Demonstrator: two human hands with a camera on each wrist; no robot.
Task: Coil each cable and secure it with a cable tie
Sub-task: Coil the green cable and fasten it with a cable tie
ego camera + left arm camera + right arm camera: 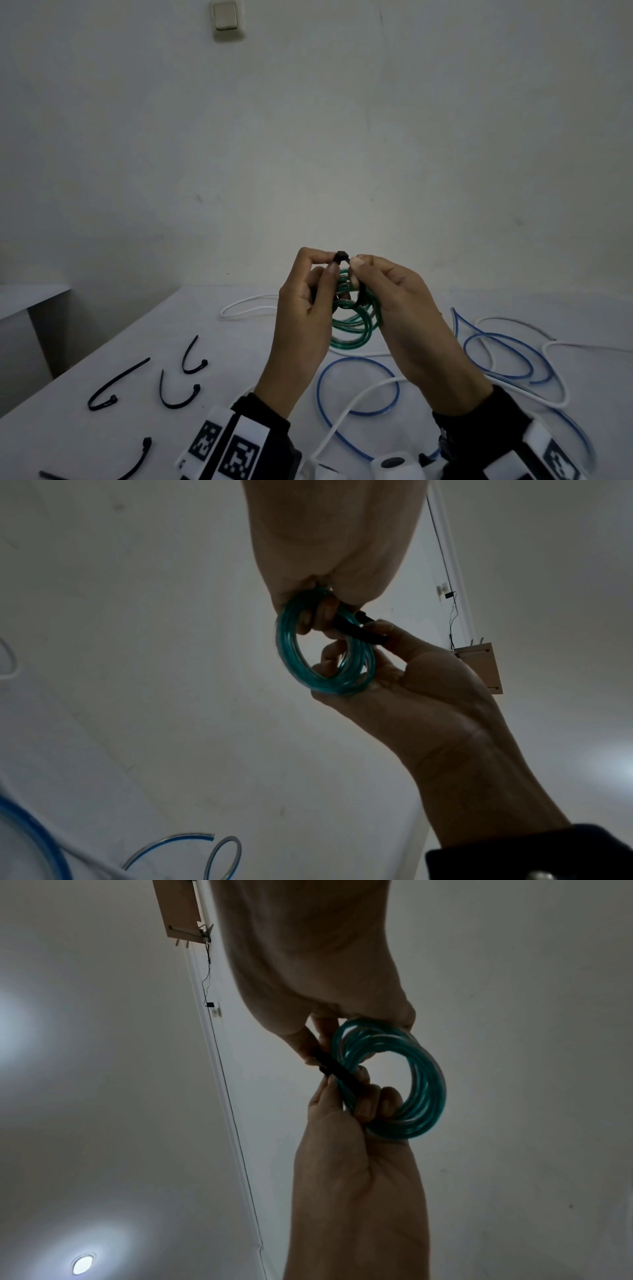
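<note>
Left hand pinches the tie head, right hand pinches the strap round the green coil: pull straight, keeping loops bunched

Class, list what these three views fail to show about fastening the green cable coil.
- Head view: whether the cable tie tail is through its head; fingertips of the left hand and right hand hide it.
- Wrist views: the green coil top, hidden by fingers.
- Head view: lowest spare tie, cut off by the edge.
</note>
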